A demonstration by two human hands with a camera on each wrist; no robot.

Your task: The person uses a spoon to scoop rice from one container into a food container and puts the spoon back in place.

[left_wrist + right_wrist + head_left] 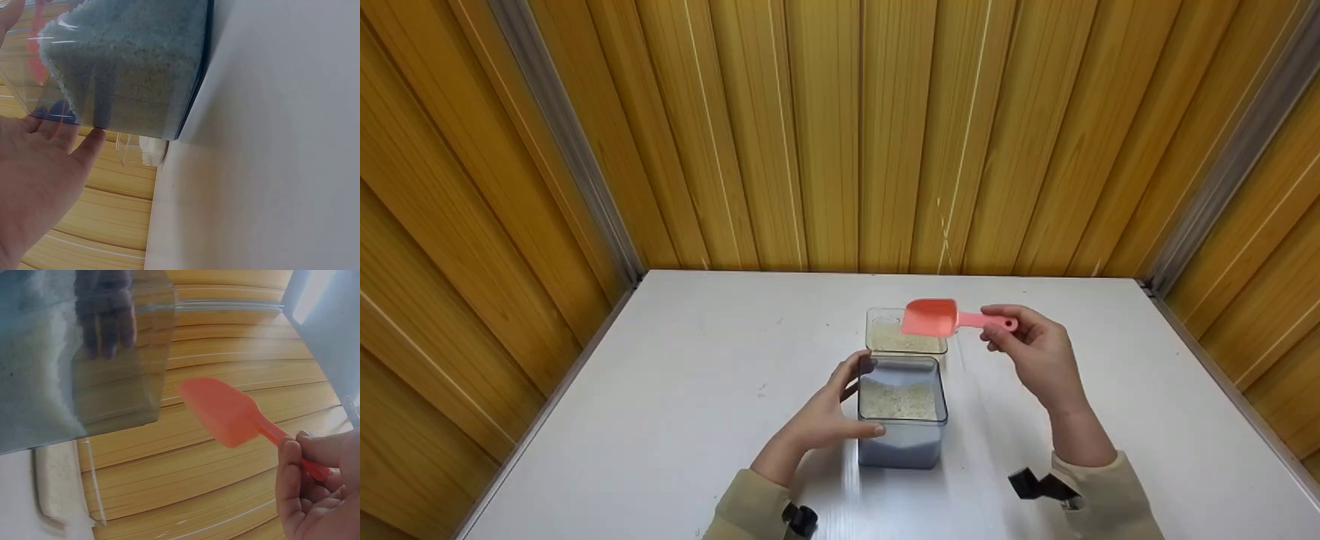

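Note:
My left hand (pixel 823 417) grips the left side of a bluish see-through plastic container (pixel 901 451), thumb at the near wall and fingers about the far left corner. Pale sandy granules (pixel 898 403) fill its lower part and slope up one wall in the left wrist view. Between thumb and fingertips, my right hand (pixel 1044 360) pinches the handle of a pink scoop (pixel 931 318), held in the air beyond the container. No granules show in the scoop's bowl. Just behind stands a smaller clear container (pixel 883 314), partly hidden by the scoop, with similar pale granules inside.
Both containers stand on a white table (pixel 697 405). Wood-patterned panels (pixel 825 150) rise behind it and at both sides, with grey metal strips at the corners. Black wrist devices (pixel 801 519) sit on both sleeves.

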